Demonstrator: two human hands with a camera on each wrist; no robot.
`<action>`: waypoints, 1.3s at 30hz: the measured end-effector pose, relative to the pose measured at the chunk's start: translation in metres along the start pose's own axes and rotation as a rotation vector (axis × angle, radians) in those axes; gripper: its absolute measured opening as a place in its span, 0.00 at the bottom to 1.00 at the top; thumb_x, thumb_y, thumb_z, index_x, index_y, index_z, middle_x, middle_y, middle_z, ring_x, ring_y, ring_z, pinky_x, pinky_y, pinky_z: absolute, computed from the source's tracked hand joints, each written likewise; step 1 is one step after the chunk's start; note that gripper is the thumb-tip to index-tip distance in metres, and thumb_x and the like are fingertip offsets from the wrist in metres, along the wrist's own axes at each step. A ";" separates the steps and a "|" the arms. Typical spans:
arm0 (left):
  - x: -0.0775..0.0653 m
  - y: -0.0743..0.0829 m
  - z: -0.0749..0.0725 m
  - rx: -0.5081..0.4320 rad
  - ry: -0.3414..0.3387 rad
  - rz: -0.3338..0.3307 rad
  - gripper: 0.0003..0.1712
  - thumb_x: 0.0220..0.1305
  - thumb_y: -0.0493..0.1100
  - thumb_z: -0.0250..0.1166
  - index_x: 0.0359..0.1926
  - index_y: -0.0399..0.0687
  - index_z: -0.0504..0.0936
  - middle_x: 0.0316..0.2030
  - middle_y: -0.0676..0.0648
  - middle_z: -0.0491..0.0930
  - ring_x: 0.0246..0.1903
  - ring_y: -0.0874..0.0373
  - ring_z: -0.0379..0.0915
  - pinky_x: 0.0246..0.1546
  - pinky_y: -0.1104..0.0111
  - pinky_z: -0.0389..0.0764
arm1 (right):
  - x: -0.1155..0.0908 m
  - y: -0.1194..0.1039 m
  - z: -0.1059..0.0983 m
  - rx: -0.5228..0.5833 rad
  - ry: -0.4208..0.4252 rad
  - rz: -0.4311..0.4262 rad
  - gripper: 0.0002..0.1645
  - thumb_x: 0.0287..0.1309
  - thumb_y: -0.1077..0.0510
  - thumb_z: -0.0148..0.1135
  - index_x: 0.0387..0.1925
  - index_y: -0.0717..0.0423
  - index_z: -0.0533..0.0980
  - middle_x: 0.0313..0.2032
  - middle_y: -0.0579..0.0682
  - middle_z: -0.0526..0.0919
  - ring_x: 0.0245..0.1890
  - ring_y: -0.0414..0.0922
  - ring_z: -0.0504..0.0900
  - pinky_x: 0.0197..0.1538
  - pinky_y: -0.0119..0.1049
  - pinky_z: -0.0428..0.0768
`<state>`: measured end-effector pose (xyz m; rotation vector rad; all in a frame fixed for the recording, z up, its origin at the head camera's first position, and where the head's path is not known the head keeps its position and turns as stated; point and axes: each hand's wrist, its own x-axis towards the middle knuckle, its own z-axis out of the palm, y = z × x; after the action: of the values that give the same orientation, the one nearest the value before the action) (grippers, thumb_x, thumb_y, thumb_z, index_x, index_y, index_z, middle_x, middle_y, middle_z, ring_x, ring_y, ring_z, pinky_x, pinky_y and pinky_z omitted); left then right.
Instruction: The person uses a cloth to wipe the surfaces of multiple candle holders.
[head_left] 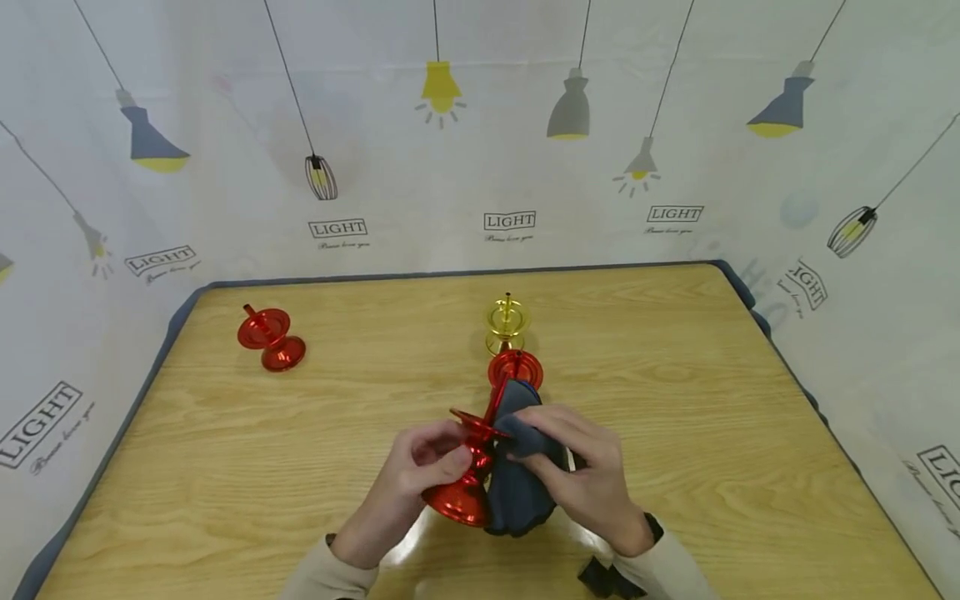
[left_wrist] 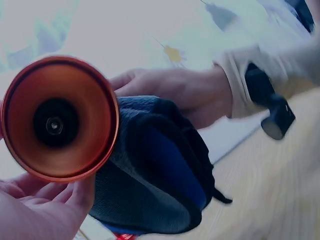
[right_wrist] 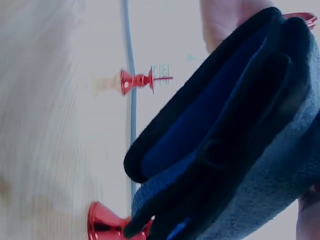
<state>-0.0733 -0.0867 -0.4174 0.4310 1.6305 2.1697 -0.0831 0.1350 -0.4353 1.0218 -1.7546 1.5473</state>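
Note:
My left hand (head_left: 422,468) grips a shiny red candle holder (head_left: 459,503) by its stem, tilted so that its spike points up and to the right. In the left wrist view the round hollow underside of the holder's base (left_wrist: 92,145) faces the camera. A folded grey-blue cloth (head_left: 519,492) with dark edging is pinched in my right hand (head_left: 592,467). It lies against the right side of the holder, around the spike and upper dish. Bright blue lining (right_wrist: 195,135) shows between the cloth's folds in the right wrist view.
Just beyond my hands stands another red candle holder (head_left: 525,367), partly hidden by the cloth. A gold candle holder (head_left: 507,320) is behind it. A third red one (head_left: 272,333) stands at the far left of the wooden table (head_left: 675,375). Lamp-printed sheeting (head_left: 420,183) surrounds the table.

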 end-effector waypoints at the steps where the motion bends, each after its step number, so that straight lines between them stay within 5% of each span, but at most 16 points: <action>1: 0.000 0.000 -0.001 -0.024 -0.023 -0.006 0.11 0.70 0.41 0.63 0.48 0.41 0.83 0.38 0.55 0.85 0.38 0.65 0.81 0.41 0.72 0.83 | 0.000 0.000 0.000 0.019 -0.001 0.019 0.17 0.57 0.66 0.73 0.49 0.67 0.82 0.43 0.59 0.87 0.48 0.44 0.86 0.55 0.32 0.82; 4: 0.000 0.001 -0.002 0.070 -0.035 0.020 0.12 0.72 0.42 0.61 0.49 0.40 0.83 0.38 0.53 0.85 0.38 0.64 0.81 0.42 0.72 0.83 | -0.001 0.000 0.001 0.043 -0.004 0.070 0.20 0.52 0.71 0.74 0.49 0.66 0.82 0.44 0.59 0.87 0.48 0.44 0.86 0.53 0.32 0.83; 9: -0.002 0.007 0.006 0.423 0.126 0.059 0.15 0.69 0.44 0.67 0.49 0.36 0.83 0.39 0.45 0.84 0.37 0.61 0.81 0.42 0.71 0.84 | 0.000 0.000 -0.001 -0.059 -0.001 0.074 0.18 0.53 0.69 0.74 0.47 0.63 0.83 0.42 0.57 0.88 0.46 0.44 0.86 0.54 0.30 0.82; 14: -0.004 0.008 0.011 0.494 0.225 0.054 0.14 0.62 0.45 0.73 0.45 0.42 0.84 0.37 0.44 0.85 0.35 0.60 0.83 0.42 0.69 0.85 | 0.002 -0.004 0.001 -0.124 0.011 0.036 0.14 0.60 0.61 0.72 0.46 0.63 0.84 0.41 0.57 0.88 0.46 0.45 0.86 0.56 0.30 0.81; 21: -0.002 0.002 0.003 0.370 0.118 0.077 0.14 0.66 0.43 0.70 0.43 0.34 0.84 0.33 0.48 0.86 0.31 0.63 0.82 0.36 0.69 0.84 | 0.000 -0.006 0.003 -0.059 0.020 0.031 0.14 0.58 0.63 0.73 0.46 0.64 0.84 0.42 0.57 0.88 0.46 0.44 0.87 0.54 0.30 0.82; 28: -0.001 -0.013 -0.006 -0.078 -0.089 0.004 0.11 0.72 0.42 0.60 0.48 0.43 0.84 0.37 0.56 0.87 0.38 0.66 0.82 0.42 0.72 0.83 | -0.004 -0.003 0.005 0.047 0.033 0.082 0.18 0.53 0.69 0.74 0.47 0.66 0.83 0.42 0.57 0.88 0.47 0.43 0.87 0.53 0.31 0.83; 30: -0.001 -0.015 -0.009 -0.135 -0.144 -0.024 0.12 0.74 0.42 0.56 0.49 0.45 0.83 0.39 0.56 0.87 0.39 0.65 0.83 0.43 0.71 0.84 | -0.005 -0.002 0.006 0.056 0.035 0.099 0.20 0.51 0.72 0.74 0.48 0.66 0.83 0.43 0.56 0.88 0.46 0.43 0.87 0.52 0.32 0.83; 33: 0.001 -0.013 -0.014 0.017 -0.142 -0.056 0.17 0.76 0.44 0.54 0.50 0.35 0.82 0.40 0.53 0.86 0.40 0.65 0.82 0.44 0.71 0.83 | -0.008 0.000 0.007 0.044 0.027 0.135 0.23 0.47 0.76 0.74 0.49 0.66 0.83 0.43 0.57 0.88 0.46 0.43 0.87 0.51 0.31 0.84; 37: -0.002 -0.005 -0.015 0.375 0.004 -0.057 0.21 0.74 0.48 0.59 0.49 0.31 0.82 0.40 0.44 0.86 0.39 0.62 0.82 0.43 0.71 0.83 | -0.011 0.001 0.010 -0.016 0.006 0.194 0.28 0.44 0.79 0.74 0.50 0.64 0.83 0.42 0.58 0.88 0.45 0.42 0.87 0.50 0.30 0.84; 39: -0.003 -0.003 -0.013 0.460 0.078 -0.055 0.19 0.71 0.47 0.63 0.48 0.34 0.84 0.40 0.40 0.86 0.37 0.60 0.84 0.42 0.71 0.84 | -0.011 -0.001 0.012 -0.058 -0.002 0.211 0.27 0.45 0.78 0.74 0.50 0.62 0.83 0.42 0.57 0.89 0.45 0.42 0.87 0.50 0.30 0.84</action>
<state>-0.0758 -0.0982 -0.4237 0.4257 2.1622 1.7800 -0.0758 0.1252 -0.4462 0.8321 -1.9491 1.6097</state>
